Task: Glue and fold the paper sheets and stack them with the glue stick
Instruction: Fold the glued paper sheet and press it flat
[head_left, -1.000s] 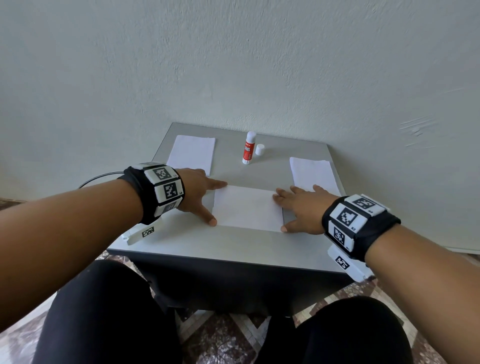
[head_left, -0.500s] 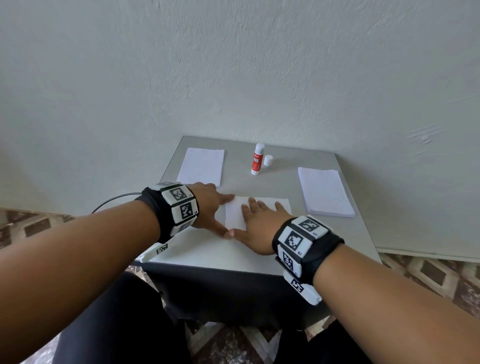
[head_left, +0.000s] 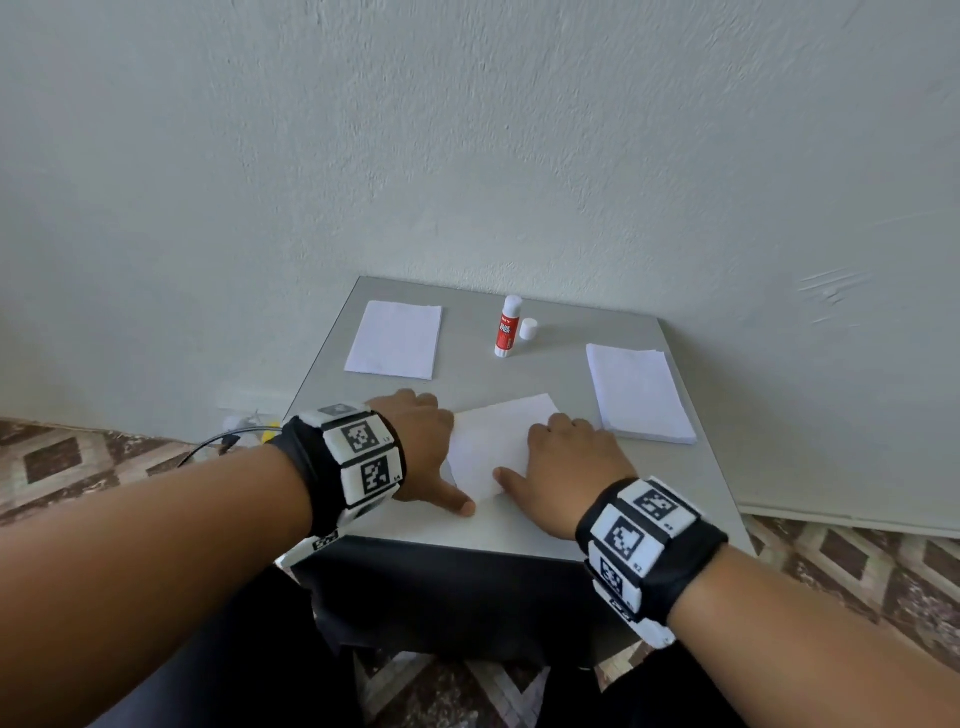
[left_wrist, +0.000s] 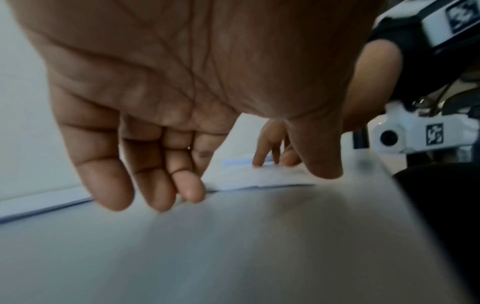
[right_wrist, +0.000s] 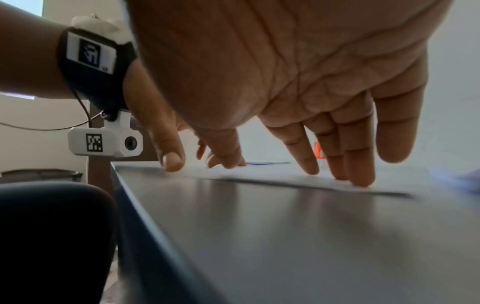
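Two hands flat on the folded sheet.
My left hand (head_left: 415, 441) and right hand (head_left: 566, 467), fingers spread, press the paper (head_left: 493, 441) on the counter (head_left: 519, 379), probably to set the glue.

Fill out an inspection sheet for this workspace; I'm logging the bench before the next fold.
Surface: small grey table against a pale wall.
Job's things: folded sheet at the front under both hands; glue stick upright at the back, its cap off beside it; paper stack on the right; second paper pile on the left.
Clutter: nothing seen.
Grippers: left hand and right hand press flat on the sheet.
Cables: black cable trails from the left wrist.
Surroundings: patterned tile floor.
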